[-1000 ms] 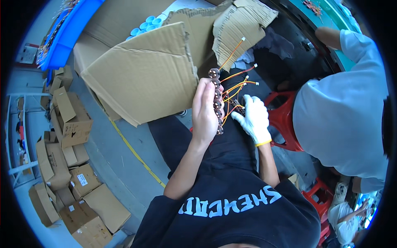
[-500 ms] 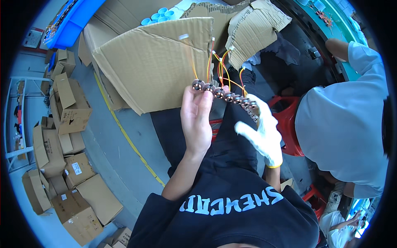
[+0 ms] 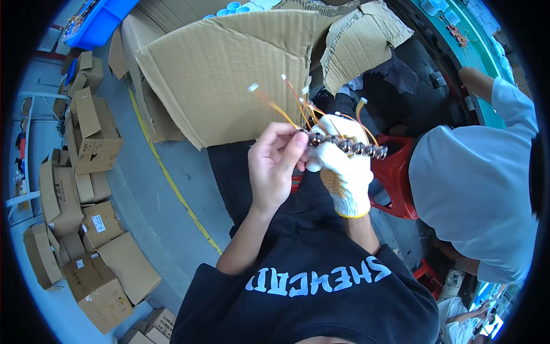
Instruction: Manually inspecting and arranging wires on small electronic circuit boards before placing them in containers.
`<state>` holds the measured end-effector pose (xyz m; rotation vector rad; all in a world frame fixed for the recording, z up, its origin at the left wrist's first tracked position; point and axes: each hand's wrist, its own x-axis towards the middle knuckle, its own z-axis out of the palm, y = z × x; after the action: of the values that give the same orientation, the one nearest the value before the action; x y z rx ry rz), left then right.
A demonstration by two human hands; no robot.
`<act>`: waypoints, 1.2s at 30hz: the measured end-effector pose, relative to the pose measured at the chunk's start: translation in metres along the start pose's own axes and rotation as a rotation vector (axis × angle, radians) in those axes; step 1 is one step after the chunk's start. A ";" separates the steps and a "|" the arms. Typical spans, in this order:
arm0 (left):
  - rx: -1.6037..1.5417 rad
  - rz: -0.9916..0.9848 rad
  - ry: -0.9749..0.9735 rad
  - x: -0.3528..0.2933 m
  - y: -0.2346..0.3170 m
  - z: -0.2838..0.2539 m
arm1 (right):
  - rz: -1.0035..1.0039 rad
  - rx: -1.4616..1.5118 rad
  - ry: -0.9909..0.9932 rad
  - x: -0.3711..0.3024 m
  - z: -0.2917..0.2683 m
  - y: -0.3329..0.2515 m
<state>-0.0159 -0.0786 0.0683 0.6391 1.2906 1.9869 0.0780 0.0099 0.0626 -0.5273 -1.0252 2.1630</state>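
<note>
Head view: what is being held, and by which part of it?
A row of small wired copper coils: the bare left hand pinches its left end; the gloved right hand grips around its middle.

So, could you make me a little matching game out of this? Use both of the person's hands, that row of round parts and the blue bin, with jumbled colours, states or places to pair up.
Column one
1. left hand
2. row of round parts
3. right hand
4. blue bin

Column two
A. gloved in white
B. near the picture's upper left
C. bare
D. dark and coppery

Right pairs: 1-C; 2-D; 3-A; 4-B
</note>
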 end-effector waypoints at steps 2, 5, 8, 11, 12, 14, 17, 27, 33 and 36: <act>0.023 0.016 0.008 0.002 -0.001 -0.001 | 0.005 -0.087 -0.038 0.001 0.002 0.001; -0.322 -0.150 -0.055 0.003 -0.001 -0.013 | 0.114 0.102 -0.019 0.000 0.009 0.000; -0.492 -0.240 -0.055 0.007 0.003 -0.009 | 0.133 0.025 0.014 0.002 -0.003 0.005; -0.475 -0.258 0.020 0.009 0.003 -0.001 | 0.036 -0.207 0.063 0.007 -0.017 0.019; -0.443 -0.259 -0.011 0.009 -0.003 -0.001 | -0.073 -0.401 0.096 0.008 -0.022 0.024; -0.379 -0.262 -0.072 0.009 -0.012 -0.003 | -0.179 -0.596 0.128 0.009 -0.016 0.020; -0.399 -0.247 -0.067 0.011 -0.013 -0.008 | 0.077 -0.279 0.054 0.009 0.007 -0.006; -0.189 -0.138 0.021 0.012 -0.010 -0.001 | 0.088 -0.083 0.002 0.009 0.001 -0.002; -0.439 -0.214 -0.102 0.012 -0.010 -0.011 | 0.134 -0.034 -0.027 0.008 -0.002 -0.005; -0.553 -0.296 -0.111 0.012 -0.013 -0.013 | 0.124 -0.066 -0.001 0.008 -0.003 -0.001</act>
<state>-0.0293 -0.0734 0.0519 0.2657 0.6702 1.9051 0.0747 0.0179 0.0606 -0.6364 -1.0928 2.2438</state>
